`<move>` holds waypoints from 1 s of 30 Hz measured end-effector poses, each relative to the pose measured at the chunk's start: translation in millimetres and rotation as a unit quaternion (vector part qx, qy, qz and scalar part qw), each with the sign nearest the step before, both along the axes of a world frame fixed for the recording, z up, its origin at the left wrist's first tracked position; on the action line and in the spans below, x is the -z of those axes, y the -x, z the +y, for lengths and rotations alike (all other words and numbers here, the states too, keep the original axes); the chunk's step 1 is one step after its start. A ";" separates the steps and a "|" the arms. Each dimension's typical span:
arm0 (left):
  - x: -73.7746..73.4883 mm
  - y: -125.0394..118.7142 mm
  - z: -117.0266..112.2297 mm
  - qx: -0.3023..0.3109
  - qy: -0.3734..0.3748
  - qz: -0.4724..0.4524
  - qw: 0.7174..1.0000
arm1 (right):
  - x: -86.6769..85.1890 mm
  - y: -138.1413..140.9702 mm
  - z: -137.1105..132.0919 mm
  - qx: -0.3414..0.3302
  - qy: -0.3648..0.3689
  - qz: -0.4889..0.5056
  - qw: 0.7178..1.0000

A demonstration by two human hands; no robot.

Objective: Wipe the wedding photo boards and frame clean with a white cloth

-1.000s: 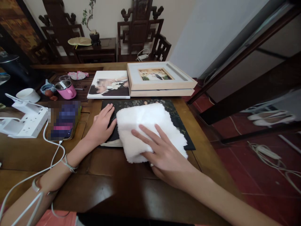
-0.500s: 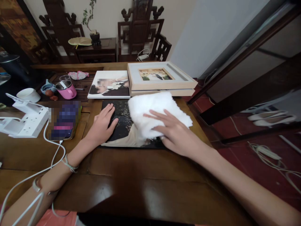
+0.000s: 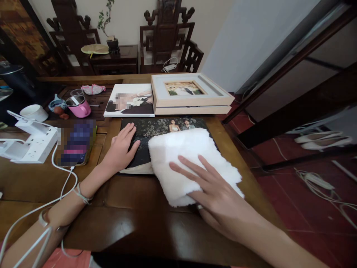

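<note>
A dark photo print lies flat on the wooden table. My left hand rests open on its left edge, fingers flat, pressing it down. A fluffy white cloth covers the print's right and near part and hangs past its near edge. My right hand lies flat on the cloth with fingers stretched out. Two small figures show on the uncovered far strip of the print.
Behind the print lie a white-edged photo canvas and a stack of pale wooden frames. At left are a pink mug, a white power strip with cable and a white bowl. Dark carved chairs stand beyond the table.
My right hand has slid the cloth from the print's far right corner back toward me, over its near right part. My left hand has stayed in place.
</note>
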State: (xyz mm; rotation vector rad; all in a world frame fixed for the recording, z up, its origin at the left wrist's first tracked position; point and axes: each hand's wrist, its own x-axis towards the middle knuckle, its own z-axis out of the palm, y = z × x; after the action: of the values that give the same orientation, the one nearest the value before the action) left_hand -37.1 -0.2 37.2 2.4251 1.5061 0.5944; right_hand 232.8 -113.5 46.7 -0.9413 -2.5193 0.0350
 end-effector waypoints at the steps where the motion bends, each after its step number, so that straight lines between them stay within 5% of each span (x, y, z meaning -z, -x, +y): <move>1: -0.5 0.4 -0.2 -0.001 0.001 0.001 1.000 | -2.4 -1.6 -0.5 -0.003 0.010 -0.003 1.000; 13: 0.4 3.3 -15.2 -0.005 0.009 0.006 1.000 | 0.6 -30.4 75.7 0.089 0.025 -0.031 0.995; 24: 0.2 2.1 -0.9 -0.001 0.004 -0.008 1.000 | -1.7 -13.6 -7.5 -0.001 0.021 -0.007 1.000; 30: -1.4 4.9 -5.7 -0.004 0.006 -0.010 1.000 | -4.3 -31.0 17.9 -0.001 0.035 -0.007 0.999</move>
State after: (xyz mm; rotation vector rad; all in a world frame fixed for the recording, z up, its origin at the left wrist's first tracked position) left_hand -42.0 -5.9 38.6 2.3974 1.5086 0.6090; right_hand 263.9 -95.6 50.9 -0.9704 -2.5463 0.1169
